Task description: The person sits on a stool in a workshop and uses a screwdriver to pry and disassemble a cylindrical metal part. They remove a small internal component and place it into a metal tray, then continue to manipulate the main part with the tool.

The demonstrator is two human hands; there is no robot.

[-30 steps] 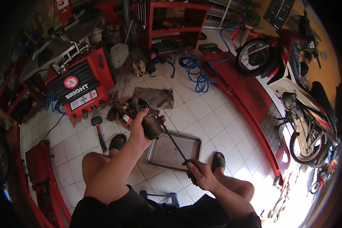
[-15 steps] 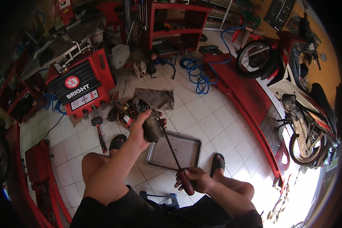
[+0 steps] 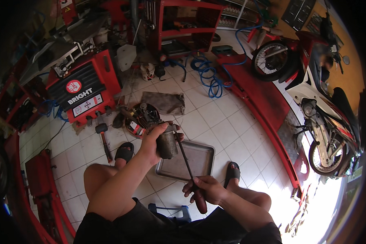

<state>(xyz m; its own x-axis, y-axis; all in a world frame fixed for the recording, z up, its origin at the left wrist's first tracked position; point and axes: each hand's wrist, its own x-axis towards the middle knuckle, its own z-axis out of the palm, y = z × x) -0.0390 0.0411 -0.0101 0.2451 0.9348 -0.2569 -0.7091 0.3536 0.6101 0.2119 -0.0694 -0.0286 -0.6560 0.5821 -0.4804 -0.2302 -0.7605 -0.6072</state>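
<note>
My left hand [image 3: 151,141] is wrapped around a grimy metal cylinder [image 3: 167,147], which looks like a small motor housing, held up above the floor. In my right hand [image 3: 210,189] is a long screwdriver [image 3: 199,201] with a dark red handle. Its thin shaft slants up and to the left, and the far end meets the side of the cylinder near its top. My left fingers partly hide the tip, so I cannot tell exactly where it rests. Below the tool lies a shallow metal tray [image 3: 213,157] on the tiles.
Beyond my left hand sits a round container [image 3: 128,127] of parts, with a grey cloth [image 3: 162,103] behind it. A mallet [image 3: 105,140] lies to the left. Blue hose [image 3: 209,79] coils ahead. A red ramp [image 3: 256,97] and a motorcycle [image 3: 313,95] stand right.
Both hands have shifted slightly downward in view with the cylinder and screwdriver. The right hand's fingers have loosened and moved on the handle, more of which shows below the hand.
</note>
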